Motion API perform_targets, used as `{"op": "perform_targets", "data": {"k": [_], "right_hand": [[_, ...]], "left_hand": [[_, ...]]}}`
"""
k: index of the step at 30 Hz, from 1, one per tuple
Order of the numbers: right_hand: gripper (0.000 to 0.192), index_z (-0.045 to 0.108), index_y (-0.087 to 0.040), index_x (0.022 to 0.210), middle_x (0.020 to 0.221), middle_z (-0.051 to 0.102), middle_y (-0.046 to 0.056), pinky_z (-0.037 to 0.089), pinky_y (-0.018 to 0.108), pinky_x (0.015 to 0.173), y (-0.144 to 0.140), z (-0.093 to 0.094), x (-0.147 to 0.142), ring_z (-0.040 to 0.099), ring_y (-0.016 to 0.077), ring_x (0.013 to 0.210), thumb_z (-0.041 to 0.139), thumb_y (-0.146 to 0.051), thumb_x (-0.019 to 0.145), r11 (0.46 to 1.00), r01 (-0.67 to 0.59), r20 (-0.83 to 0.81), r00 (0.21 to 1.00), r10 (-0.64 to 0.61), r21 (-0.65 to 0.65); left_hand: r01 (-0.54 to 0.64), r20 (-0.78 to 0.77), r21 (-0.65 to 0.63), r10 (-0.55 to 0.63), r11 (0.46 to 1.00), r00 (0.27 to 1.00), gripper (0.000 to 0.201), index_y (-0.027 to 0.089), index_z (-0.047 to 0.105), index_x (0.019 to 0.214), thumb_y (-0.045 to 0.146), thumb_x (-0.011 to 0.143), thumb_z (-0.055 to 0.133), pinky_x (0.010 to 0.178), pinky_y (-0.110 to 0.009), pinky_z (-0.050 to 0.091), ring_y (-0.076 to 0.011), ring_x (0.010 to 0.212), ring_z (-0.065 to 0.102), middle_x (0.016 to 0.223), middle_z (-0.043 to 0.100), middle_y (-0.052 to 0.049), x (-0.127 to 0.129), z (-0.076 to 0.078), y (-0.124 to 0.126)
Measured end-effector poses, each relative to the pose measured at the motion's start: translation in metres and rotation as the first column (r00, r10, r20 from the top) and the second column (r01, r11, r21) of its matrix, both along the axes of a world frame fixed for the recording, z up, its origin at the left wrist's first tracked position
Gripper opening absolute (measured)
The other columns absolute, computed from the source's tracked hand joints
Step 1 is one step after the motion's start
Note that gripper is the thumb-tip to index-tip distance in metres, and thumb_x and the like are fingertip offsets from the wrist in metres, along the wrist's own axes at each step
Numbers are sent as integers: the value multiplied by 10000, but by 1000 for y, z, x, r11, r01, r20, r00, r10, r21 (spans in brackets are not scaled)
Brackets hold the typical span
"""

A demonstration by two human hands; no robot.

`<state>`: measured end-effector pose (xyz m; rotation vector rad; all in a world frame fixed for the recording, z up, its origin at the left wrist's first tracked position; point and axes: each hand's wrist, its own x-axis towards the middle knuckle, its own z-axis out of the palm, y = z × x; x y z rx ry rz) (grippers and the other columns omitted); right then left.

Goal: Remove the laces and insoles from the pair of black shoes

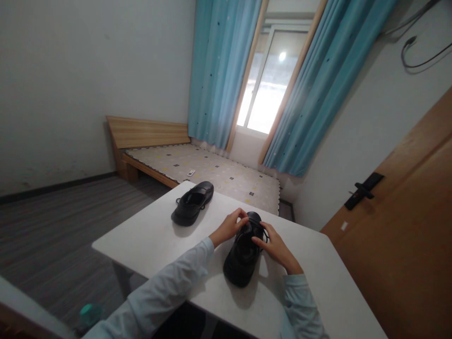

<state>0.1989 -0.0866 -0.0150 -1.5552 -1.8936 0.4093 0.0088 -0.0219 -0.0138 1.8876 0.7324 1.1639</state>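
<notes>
A black lace-up shoe (241, 263) stands on the white table in front of me, toe pointing away and heel toward me. My left hand (231, 226) is closed on the left edge of its upper, near the lacing, with thumb and fingers bent. On the opposite side my right hand (275, 245) grips the shoe's right edge, the thumb by the opening and the fingers near a loop of black lace (266, 236). Whether either hand pinches a lace end is too small to tell. A second black shoe (189, 209) rests apart, farther left, its lace loops sticking out sideways.
The white table (148, 240) has rounded corners. Beyond it is a low bed (219, 172) with a wooden headboard (148, 133) and a small white object (191, 173) on the mattress. Blue curtains (222, 70) flank a window (268, 84). A wooden door (406, 226) with a black handle is at right.
</notes>
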Motion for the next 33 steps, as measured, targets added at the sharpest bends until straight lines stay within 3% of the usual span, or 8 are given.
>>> {"op": "perform_targets", "data": {"k": [3,9,13,20,23,26,33], "right_hand": [[653,475,-161,1210,1254,512,140,346,432,1024,0,0,0,467,280,1187,612,-546,700,1000,-2,4,1000,2,-6],[640,482,-173,1209,1252,518,124,353,428,1021,0,-2,2,468,275,1185,614,-541,702,1000,-5,-9,1000,5,8],[655,471,-157,1218,1266,505,135,351,417,1025,1,-5,3,462,267,1191,610,-542,707,1000,-7,-9,1000,7,5],[656,467,-165,1224,1272,504,133,338,428,1036,2,-5,3,457,270,1201,607,-544,707,1000,-3,-1,1000,3,2],[658,466,-160,1224,1275,502,138,333,427,1040,1,-3,3,455,267,1204,609,-542,707,1000,-1,-5,1000,1,-5],[662,474,-155,1216,1272,506,142,331,425,1041,1,-1,2,455,268,1203,615,-543,700,1000,3,-19,1000,-3,-9],[654,487,-170,1212,1264,517,132,340,435,1034,1,1,1,465,276,1195,623,-542,691,1000,7,-21,1000,-7,-4]], "left_hand": [[22,100,-95,-12,995,995,187,168,477,902,214,760,588,812,-317,416,-164,865,570,860,594,-26,1,-3,3],[339,460,-265,-191,903,867,329,188,405,928,221,713,651,777,-316,453,-149,799,621,800,584,9,4,-5,3],[349,508,-268,-177,898,843,334,182,425,940,208,703,657,755,-318,474,-154,795,628,789,601,2,4,-3,3],[156,274,-153,-110,976,955,151,152,506,866,168,730,568,566,-221,457,-103,634,574,801,591,-13,-1,0,6],[25,109,-60,-18,998,994,113,158,550,853,154,740,545,586,-214,451,-112,683,579,817,613,-16,-5,0,6],[-49,-34,30,50,998,998,103,168,582,832,139,741,543,624,-218,447,-122,712,589,795,641,-10,-9,0,6],[-79,-196,140,106,987,975,109,194,611,834,153,737,582,645,-241,445,-143,675,586,746,645,-6,-15,1,6]]}}
